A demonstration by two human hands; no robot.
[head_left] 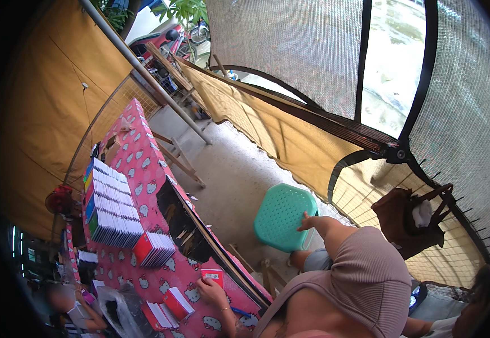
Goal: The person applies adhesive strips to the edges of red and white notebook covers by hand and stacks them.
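My left hand (213,294) is at the pink-covered table (148,281), its fingers closed at the edge of a small red booklet (213,276). My right arm reaches out over the floor. At its end, my right hand (307,222) grips the rim of a green plastic stool (281,217) with a perforated seat; part of its grip is hidden. Two small piles of red-covered booklets (178,303) lie left of my left hand. Further up the table, a leaning row of red booklets (154,249) adjoins a large block of stacked booklets (112,203).
A torn black patch (180,222) runs along the table's edge. Clear plastic (120,310) lies near another person (76,310) at lower left. A brown bag (411,219) hangs on the mesh at right, near a second person (479,304). A metal pole (154,79) slants down to the concrete floor.
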